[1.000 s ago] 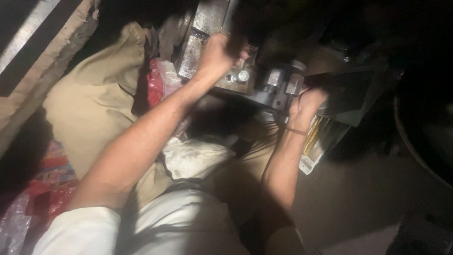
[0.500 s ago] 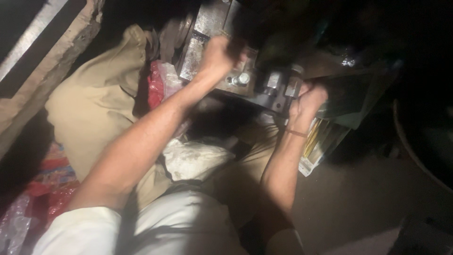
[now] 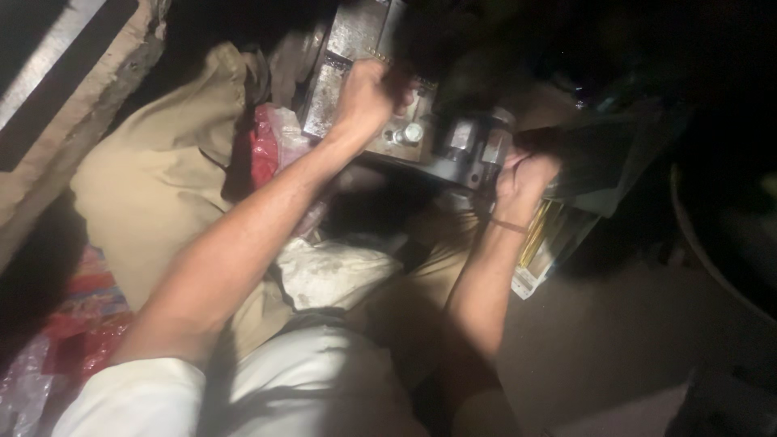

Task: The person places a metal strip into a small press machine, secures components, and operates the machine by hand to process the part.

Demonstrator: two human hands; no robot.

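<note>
Metal block (image 3: 380, 97) (dim), 2 hands (image 3: 368, 93) gripping edges

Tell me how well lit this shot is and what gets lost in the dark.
Head view: light falls on the left hand, the right hand and the grey metal machine part; the top right and right edge sink into black, details unreadable; slight softness throughout.

Grey metal block (image 3: 356, 48), tan trousers (image 3: 154, 194), red plastic bag (image 3: 263, 146), white cloth (image 3: 336, 271), yellow-striped packet (image 3: 546, 243)
</note>
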